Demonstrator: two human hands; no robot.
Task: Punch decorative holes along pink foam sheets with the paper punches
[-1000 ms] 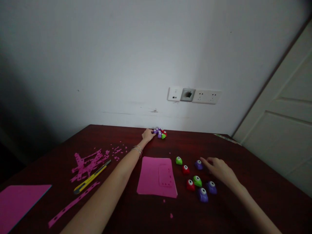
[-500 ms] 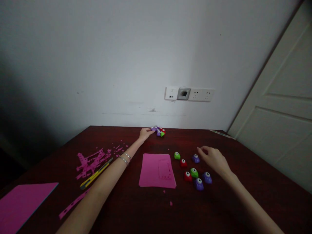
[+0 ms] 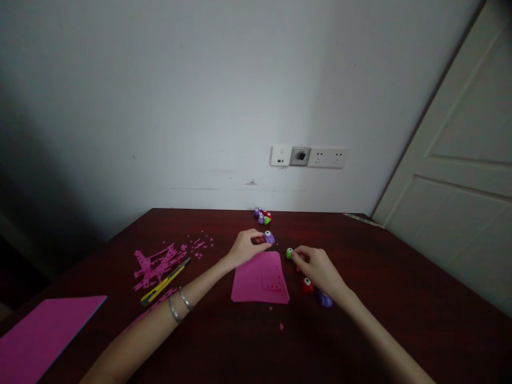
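Note:
My left hand pinches a purple craft punch with a white eye-like spot, just above the back edge of a pink paper stack. A small cut pink piece with holes lies on the stack. My right hand has its thumb and fingers closed at the right side of a green craft punch, which still sits on the table. Under and beside this hand are a red craft punch and a purple one; other punches are mostly hidden by it.
Several more punches cluster at the table's back edge. To the left lie pink paper scraps, a yellow utility knife and a pink sheet. A wall with sockets stands behind the table.
My left hand has come back from the rear cluster carrying a purple punch toward the paper stack. My right hand has moved left, from beside a purple punch to the green one.

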